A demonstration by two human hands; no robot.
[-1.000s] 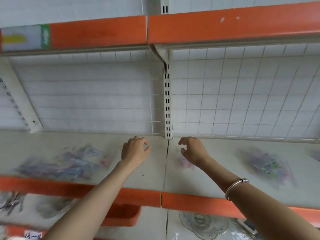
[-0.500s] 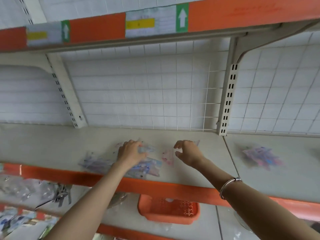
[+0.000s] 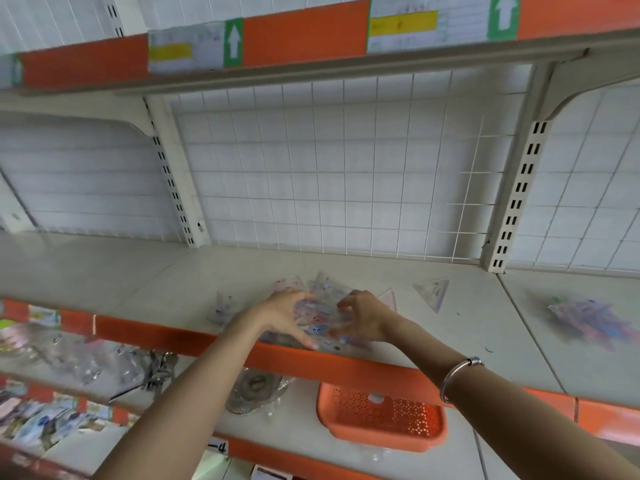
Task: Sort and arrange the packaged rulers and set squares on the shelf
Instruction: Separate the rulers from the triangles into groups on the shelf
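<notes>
While on the shelf [image 3: 104,271], packaged set squares [image 3: 323,292] under flat left hand [image 3: 284,315], in right hand [image 3: 363,317] pinch.

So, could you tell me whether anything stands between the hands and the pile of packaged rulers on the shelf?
Nothing visible does. The left hand lies on the pile of packets and the right hand pinches it. One loose set square lies apart, further right on the shelf.
</notes>
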